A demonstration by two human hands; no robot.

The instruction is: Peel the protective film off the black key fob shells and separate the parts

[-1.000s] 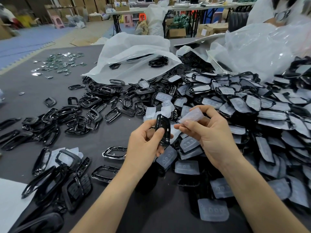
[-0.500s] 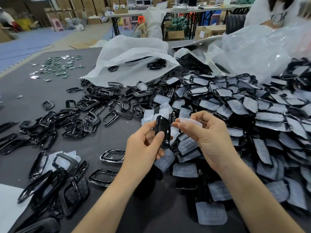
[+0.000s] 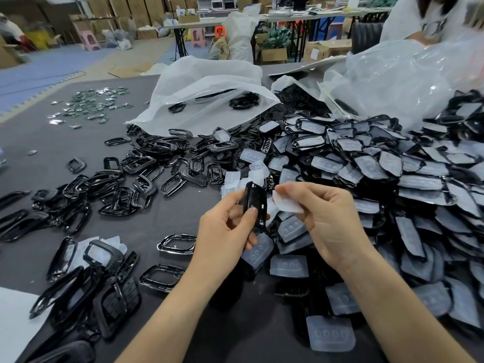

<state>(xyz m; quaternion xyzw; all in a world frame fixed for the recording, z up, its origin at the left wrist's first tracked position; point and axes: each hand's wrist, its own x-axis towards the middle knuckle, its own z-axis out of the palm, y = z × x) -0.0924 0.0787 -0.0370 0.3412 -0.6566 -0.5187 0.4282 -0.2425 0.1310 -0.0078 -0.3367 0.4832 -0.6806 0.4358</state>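
Black fob shell (image 3: pixel 255 201) held upright in L hand (image 3: pixel 225 231) grip, R hand (image 3: pixel 330 222) grip pinching film (image 3: pixel 288 204) just beside it.

Grips: two, left grip (image 3: pixel 225 231) and right grip (image 3: pixel 327 221).
Bare black shell (image 3: pixel 255 203): one, in left grip.
Film piece (image 3: pixel 288 204): one, pinched in right grip.
Film-covered shells (image 3: pixel 366 166): heap along right edge of counter (image 3: pixel 39 132), far too many to count.
Black frames (image 3: pixel 125 184): several dozen, loose along left side, no exact count possible.
Chrome-edged frames: two, (image 3: pixel 176 243) and (image 3: pixel 162 277), toward near edge.
Plastic bags: two at far edge, white bag (image 3: pixel 209 87) and clear bag (image 3: pixel 406 74).
Small green boards (image 3: pixel 97 103): dozens, far-left corner.
White sheet (image 3: pixel 13 326): one, near-left corner.
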